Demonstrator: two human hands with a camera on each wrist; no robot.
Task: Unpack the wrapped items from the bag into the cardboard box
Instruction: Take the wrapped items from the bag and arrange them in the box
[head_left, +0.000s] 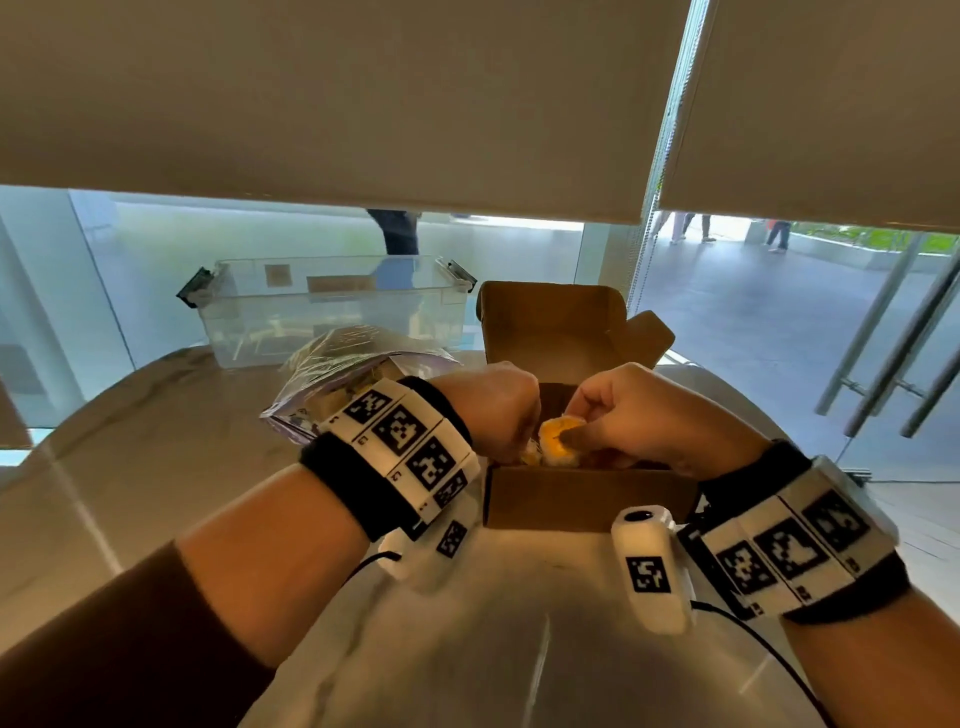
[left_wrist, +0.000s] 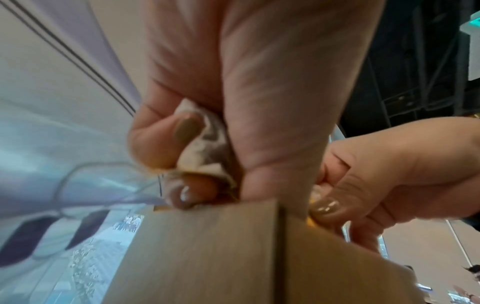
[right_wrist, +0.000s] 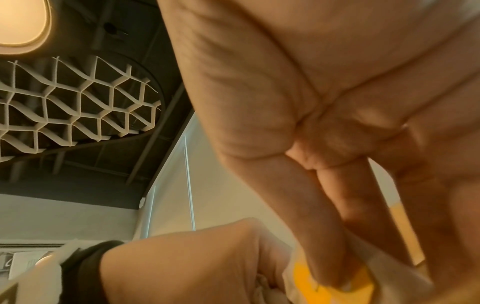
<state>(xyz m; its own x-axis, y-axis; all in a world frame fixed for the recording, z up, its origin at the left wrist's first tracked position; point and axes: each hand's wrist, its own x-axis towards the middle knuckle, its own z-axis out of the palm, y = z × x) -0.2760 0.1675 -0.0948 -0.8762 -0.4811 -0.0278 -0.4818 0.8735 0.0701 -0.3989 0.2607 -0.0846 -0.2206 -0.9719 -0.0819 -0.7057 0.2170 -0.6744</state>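
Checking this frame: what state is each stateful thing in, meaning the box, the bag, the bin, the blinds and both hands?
cardboard box: lid up, open.
bag: lying on the table, mouth state unclear.
clear plastic bin: lidless, latches hanging out.
roller blinds: mostly lowered.
left hand: gripping a pale wrapped item.
right hand: pinching a yellow wrapped item over the box.

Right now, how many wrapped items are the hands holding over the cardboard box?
2. A yellow item in clear wrap is pinched by the right hand; a pale crumpled-wrap item is gripped by the left hand. More may be hidden inside the brown cardboard box.
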